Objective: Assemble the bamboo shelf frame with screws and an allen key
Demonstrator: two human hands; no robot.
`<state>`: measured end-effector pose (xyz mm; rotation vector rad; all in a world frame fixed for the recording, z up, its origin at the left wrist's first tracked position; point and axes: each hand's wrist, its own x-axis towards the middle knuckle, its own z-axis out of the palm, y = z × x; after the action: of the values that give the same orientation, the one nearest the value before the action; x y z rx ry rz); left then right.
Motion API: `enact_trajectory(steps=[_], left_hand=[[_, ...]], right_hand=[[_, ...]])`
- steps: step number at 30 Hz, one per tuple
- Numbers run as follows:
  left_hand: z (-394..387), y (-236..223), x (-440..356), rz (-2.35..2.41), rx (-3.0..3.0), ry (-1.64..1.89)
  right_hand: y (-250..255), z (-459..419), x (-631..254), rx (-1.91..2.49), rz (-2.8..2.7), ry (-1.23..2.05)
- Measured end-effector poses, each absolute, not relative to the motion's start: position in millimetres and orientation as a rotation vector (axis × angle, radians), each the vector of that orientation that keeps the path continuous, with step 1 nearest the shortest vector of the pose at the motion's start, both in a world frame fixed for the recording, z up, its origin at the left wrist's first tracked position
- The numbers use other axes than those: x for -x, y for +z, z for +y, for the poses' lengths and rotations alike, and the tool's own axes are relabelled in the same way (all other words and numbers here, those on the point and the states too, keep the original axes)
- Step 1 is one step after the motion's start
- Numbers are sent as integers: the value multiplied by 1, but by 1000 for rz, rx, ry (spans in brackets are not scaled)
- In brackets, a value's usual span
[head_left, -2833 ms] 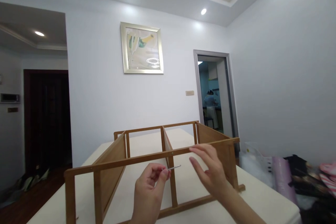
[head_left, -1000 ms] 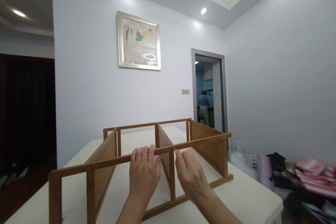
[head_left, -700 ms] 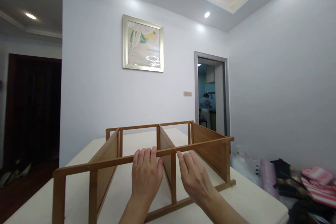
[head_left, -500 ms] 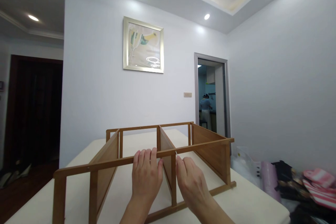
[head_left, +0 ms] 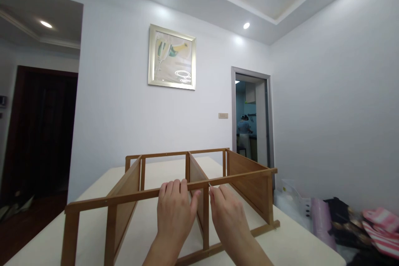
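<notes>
Brown wooden frame point(head_left: 206, 216): lies on the cream table point(head_left: 301, 235), open bays facing up; three panels span between the near rail point(head_left: 137, 195) and the far rail point(head_left: 156, 155).
Thin metal piece point(head_left: 210, 184): at the near rail, by the top of the middle post; mostly hidden by the right hand, so full shape cannot be told.
Right hand point(head_left: 229, 214): thumb and forefinger together, clamped on the metal piece; other fingers curled in. Hand is just right of the middle post.
Left hand point(head_left: 174, 212): four fingers side by side, hooked over the near rail left of the middle post; thumb spread from them, towards the post. Whether the thumb touches wood cannot be told.
Metal piece vs. grip: short end shows beyond the right fingertips, between the two hands.
Wall plate point(head_left: 223, 115): beige, beside the doorway; marks too small to read.
Gilt-edged picture point(head_left: 171, 57): bottle and glass, hung above the frame.
Doorway: a person point(head_left: 244, 129) in a blue top stands inside.
Right of table: clear plastic point(head_left: 288, 201), lilac roll point(head_left: 322, 218), pink-and-white striped cloth point(head_left: 382, 237).
</notes>
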<state>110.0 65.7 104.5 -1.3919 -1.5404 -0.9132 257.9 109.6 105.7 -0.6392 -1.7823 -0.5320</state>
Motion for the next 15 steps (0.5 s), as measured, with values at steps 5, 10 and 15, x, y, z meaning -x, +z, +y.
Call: enact_trajectory(steps=[5,10,15], left_hand=[[74,118,-125,-1559,1563,-920],[88,118,-135,-1592,1595,-974],[95,110,-135,-1528,1533,-1032]], right_hand=[[107,116,-264,541,-1816,-157],[103,116,-273,473,-1850,300],[97,118,-274,448,-1640,881]])
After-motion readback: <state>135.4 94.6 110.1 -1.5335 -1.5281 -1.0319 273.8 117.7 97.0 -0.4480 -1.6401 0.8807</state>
